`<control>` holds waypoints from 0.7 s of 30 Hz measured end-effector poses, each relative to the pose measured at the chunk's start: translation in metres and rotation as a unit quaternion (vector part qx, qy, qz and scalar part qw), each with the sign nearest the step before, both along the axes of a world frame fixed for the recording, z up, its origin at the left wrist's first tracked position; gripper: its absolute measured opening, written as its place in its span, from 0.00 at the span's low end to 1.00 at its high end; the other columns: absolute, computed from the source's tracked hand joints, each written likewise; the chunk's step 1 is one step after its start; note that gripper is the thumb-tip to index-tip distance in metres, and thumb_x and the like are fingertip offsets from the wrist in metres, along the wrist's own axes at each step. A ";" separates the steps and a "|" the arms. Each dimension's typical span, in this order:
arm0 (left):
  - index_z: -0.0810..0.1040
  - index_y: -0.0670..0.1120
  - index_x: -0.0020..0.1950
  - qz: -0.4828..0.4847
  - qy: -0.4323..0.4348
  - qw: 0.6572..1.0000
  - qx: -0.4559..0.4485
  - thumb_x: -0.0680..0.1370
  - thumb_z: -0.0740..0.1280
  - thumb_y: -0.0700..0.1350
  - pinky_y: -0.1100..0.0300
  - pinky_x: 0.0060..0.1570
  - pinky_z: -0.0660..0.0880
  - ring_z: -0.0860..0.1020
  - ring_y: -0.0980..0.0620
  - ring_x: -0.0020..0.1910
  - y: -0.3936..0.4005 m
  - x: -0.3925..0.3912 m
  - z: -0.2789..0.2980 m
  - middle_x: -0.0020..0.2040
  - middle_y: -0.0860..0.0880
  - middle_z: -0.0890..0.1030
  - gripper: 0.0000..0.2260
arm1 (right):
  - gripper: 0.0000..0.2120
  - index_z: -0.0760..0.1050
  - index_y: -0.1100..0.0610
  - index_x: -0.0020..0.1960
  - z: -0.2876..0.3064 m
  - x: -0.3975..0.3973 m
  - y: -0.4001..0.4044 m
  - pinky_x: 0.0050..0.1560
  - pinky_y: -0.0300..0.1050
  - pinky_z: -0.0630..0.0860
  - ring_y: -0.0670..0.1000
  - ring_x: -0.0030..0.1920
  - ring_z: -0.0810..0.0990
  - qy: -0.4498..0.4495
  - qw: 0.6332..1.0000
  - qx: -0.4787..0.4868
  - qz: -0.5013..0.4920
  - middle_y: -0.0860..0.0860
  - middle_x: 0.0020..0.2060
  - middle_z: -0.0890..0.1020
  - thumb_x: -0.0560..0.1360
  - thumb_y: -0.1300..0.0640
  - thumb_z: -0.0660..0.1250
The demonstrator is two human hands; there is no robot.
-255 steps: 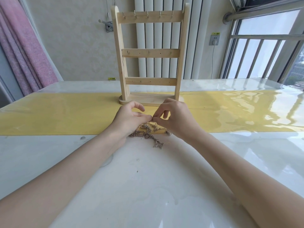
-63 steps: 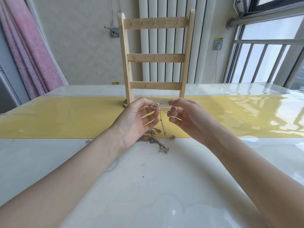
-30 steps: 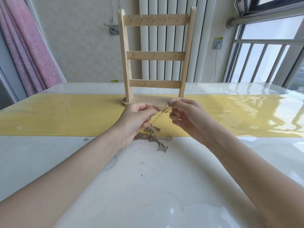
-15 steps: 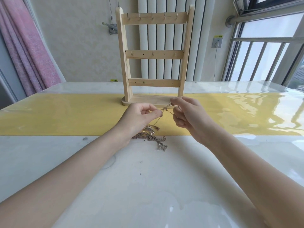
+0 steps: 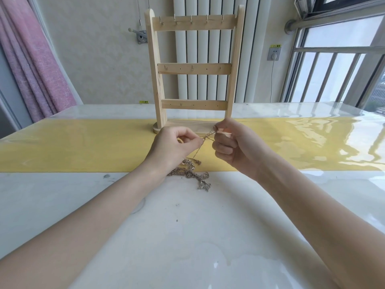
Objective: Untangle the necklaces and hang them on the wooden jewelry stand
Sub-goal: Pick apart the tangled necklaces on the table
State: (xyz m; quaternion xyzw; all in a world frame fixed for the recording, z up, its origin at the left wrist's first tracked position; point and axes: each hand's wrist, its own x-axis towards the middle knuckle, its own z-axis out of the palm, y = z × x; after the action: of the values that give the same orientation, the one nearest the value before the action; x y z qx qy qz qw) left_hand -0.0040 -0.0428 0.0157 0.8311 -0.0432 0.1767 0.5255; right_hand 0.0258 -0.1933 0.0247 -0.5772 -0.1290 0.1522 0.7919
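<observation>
A pink curtain (image 5: 31, 65) hangs at far left. The left hand (image 5: 177, 148) pinches a thin chain (image 5: 208, 136) between thumb and forefinger, fingers curled. Below it the tangled necklaces (image 5: 190, 174) lie on the table (image 5: 187, 236), at the near edge of the yellow runner (image 5: 83, 144) (part hidden by the wrist). Behind stands the wooden stand (image 5: 193, 69), hooks bare. The right hand (image 5: 235, 147) pinches the chain's other end, raised.

Glossy white marble-look table (image 5: 187, 236) with a yellow runner (image 5: 73, 147) across it, cream wallpapered wall (image 5: 100, 59), white column radiator (image 5: 200, 49), pink curtain (image 5: 35, 59) on the left, barred window (image 5: 337, 65) letting in bright daylight, wall socket (image 5: 274, 53) with a cord
</observation>
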 end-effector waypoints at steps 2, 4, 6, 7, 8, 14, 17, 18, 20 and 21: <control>0.77 0.48 0.35 -0.008 0.032 0.999 -0.033 0.74 0.69 0.42 0.69 0.25 0.63 0.67 0.61 0.23 -0.001 -0.004 0.003 0.26 0.58 0.73 0.08 | 0.10 0.64 0.56 0.37 0.000 -0.001 0.001 0.25 0.38 0.52 0.47 0.22 0.57 0.011 1.000 0.003 0.010 0.46 0.20 0.56 0.78 0.61 0.56; 0.74 0.46 0.36 -0.068 0.094 0.983 -0.144 0.76 0.66 0.40 0.68 0.24 0.65 0.72 0.60 0.26 -0.002 -0.007 0.008 0.35 0.54 0.78 0.09 | 0.10 0.64 0.56 0.38 0.000 0.000 0.001 0.26 0.38 0.52 0.47 0.22 0.57 0.006 1.000 -0.002 0.010 0.46 0.20 0.57 0.79 0.61 0.56; 0.72 0.45 0.37 -0.117 0.139 0.953 -0.243 0.77 0.63 0.39 0.68 0.22 0.65 0.74 0.57 0.27 -0.004 -0.010 0.011 0.39 0.49 0.82 0.09 | 0.11 0.63 0.55 0.38 -0.001 -0.001 0.001 0.27 0.39 0.52 0.47 0.22 0.57 -0.003 1.000 -0.012 0.004 0.47 0.21 0.57 0.79 0.61 0.57; 0.71 0.45 0.37 -0.126 0.148 0.945 -0.263 0.77 0.61 0.39 0.68 0.21 0.64 0.73 0.57 0.26 -0.005 -0.010 0.011 0.37 0.48 0.82 0.09 | 0.12 0.63 0.55 0.38 -0.001 -0.001 0.002 0.27 0.39 0.52 0.47 0.22 0.57 -0.004 1.000 -0.013 0.003 0.47 0.21 0.57 0.79 0.62 0.58; 0.71 0.45 0.37 -0.128 0.151 0.943 -0.269 0.78 0.61 0.39 0.68 0.21 0.63 0.71 0.57 0.24 -0.005 -0.010 0.011 0.35 0.48 0.81 0.09 | 0.12 0.63 0.55 0.37 -0.001 0.000 0.002 0.27 0.39 0.52 0.47 0.22 0.57 -0.002 1.000 -0.011 0.001 0.47 0.21 0.57 0.79 0.62 0.58; 0.72 0.43 0.36 -0.107 0.111 0.965 -0.212 0.77 0.63 0.37 0.68 0.24 0.67 0.69 0.57 0.26 -0.004 -0.006 0.005 0.31 0.48 0.75 0.10 | 0.09 0.67 0.56 0.40 -0.001 0.002 0.000 0.24 0.36 0.56 0.47 0.22 0.58 -0.002 1.000 -0.001 -0.025 0.46 0.22 0.59 0.79 0.61 0.60; 0.72 0.44 0.34 -0.059 0.022 0.995 -0.081 0.76 0.65 0.37 0.67 0.26 0.68 0.69 0.57 0.24 0.000 -0.003 0.001 0.30 0.49 0.75 0.11 | 0.07 0.68 0.56 0.41 -0.002 0.004 -0.002 0.23 0.36 0.57 0.47 0.22 0.59 -0.020 0.996 -0.007 -0.092 0.46 0.21 0.60 0.77 0.62 0.63; 0.72 0.44 0.34 -0.038 -0.016 0.999 -0.031 0.76 0.66 0.37 0.67 0.27 0.68 0.69 0.58 0.24 0.001 -0.003 0.000 0.29 0.50 0.75 0.11 | 0.08 0.68 0.56 0.40 -0.003 0.005 -0.002 0.23 0.36 0.56 0.47 0.21 0.59 -0.024 0.992 -0.014 -0.126 0.46 0.21 0.61 0.77 0.62 0.63; 0.72 0.44 0.33 0.004 -0.082 0.995 0.057 0.73 0.69 0.38 0.69 0.29 0.66 0.68 0.58 0.25 0.000 -0.004 -0.001 0.28 0.52 0.73 0.10 | 0.10 0.67 0.56 0.38 -0.004 0.007 -0.003 0.24 0.37 0.55 0.48 0.23 0.59 -0.020 0.983 -0.031 -0.181 0.46 0.20 0.61 0.77 0.63 0.62; 0.72 0.43 0.33 0.019 -0.105 0.990 0.094 0.72 0.69 0.38 0.70 0.29 0.65 0.68 0.57 0.26 -0.001 -0.005 -0.002 0.27 0.53 0.72 0.09 | 0.10 0.66 0.56 0.38 -0.005 0.007 -0.003 0.25 0.37 0.55 0.48 0.24 0.59 -0.013 0.980 -0.036 -0.194 0.46 0.20 0.61 0.77 0.64 0.62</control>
State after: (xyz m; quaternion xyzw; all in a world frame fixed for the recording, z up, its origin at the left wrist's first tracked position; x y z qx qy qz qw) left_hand -0.0088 -0.0442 0.0138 0.8541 -0.0991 0.2680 0.4345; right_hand 0.0330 -0.1964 0.0200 -0.6212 -0.0197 -0.0074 0.7833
